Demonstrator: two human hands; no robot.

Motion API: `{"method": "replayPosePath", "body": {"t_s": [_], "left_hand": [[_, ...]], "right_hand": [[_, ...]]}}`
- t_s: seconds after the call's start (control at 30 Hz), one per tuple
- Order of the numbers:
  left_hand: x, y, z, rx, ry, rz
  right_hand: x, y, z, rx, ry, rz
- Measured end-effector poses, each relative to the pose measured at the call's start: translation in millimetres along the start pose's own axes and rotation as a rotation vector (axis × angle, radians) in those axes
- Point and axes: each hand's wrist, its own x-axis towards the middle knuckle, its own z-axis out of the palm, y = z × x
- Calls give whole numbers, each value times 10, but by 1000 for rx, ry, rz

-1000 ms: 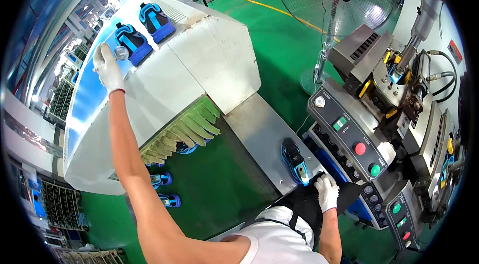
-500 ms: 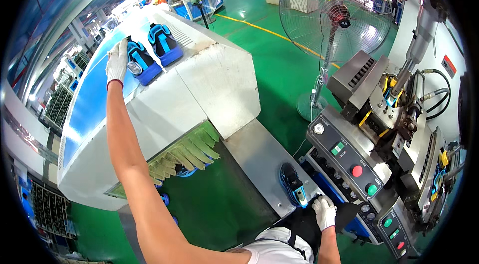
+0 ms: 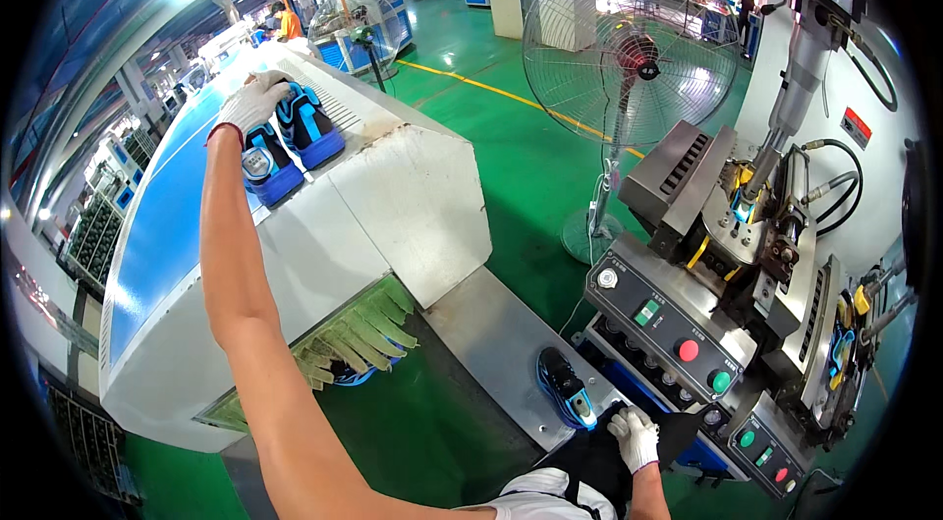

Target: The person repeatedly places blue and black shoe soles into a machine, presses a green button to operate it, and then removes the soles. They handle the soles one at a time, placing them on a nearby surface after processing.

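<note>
Left hand: the gloved left hand point(image 3: 251, 103) arches over the far end of the left shoe, fingers lying close together and directed right; whether they pinch anything cannot be told.
Change: one second ago this hand stands to the left of the pair; now its fingertips reach the top of the right shoe, which suggests that this shoe is the one being handled.
Left shoe point(image 3: 275, 182): on the white housing, partly covered by the hand; black, with bright blue bands, a deep blue base and a shiny, pale rounded patch on its left side.
Right shoe point(image 3: 310, 127): just beside the left shoe; the same black and blue, with a blue-edged top and a deep blue base toward the near side.
White housing point(image 3: 408, 196): scuffed, with a green fringe point(image 3: 354, 333) across its near opening.
Lone shoe point(image 3: 563, 384): on the metal shelf point(image 3: 481, 324), black with light blue edging.
Right hand point(image 3: 636, 438): gloved, fingers loosely curled on dark cloth, near the lone shoe; its grip cannot be told.
Control panel point(image 3: 668, 324): far of the right hand, with red and green buttons.
</note>
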Motion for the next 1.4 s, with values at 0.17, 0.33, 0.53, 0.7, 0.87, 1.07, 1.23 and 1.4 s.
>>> {"method": "replayPosePath", "body": {"t_s": [0.17,0.33,0.53,0.7,0.87,1.07,1.23,1.4], "left_hand": [[253,-409,215,15,56,-20],[567,-1032,354,554,296,420],[-1354,0,701,-317,637,302],[-3359,1994,2253,-684,-163,577],[-4270,3332,3281,-844,-477,280],[-4173,3799,4308,-912,-303,689],[-3954,3763,4387,-714,-408,514],[-4292,3722,4052,-970,-484,509]], "right_hand": [[74,17,71,19,-44,-40],[200,-38,160,-272,-88,-105],[272,-34,68,-132,-45,39],[282,-15,62,-167,-11,12],[225,-46,106,-526,-5,-1],[105,-54,106,-715,-98,-140],[129,14,200,-1089,-235,-341],[177,194,282,-1330,-253,-546]]}}
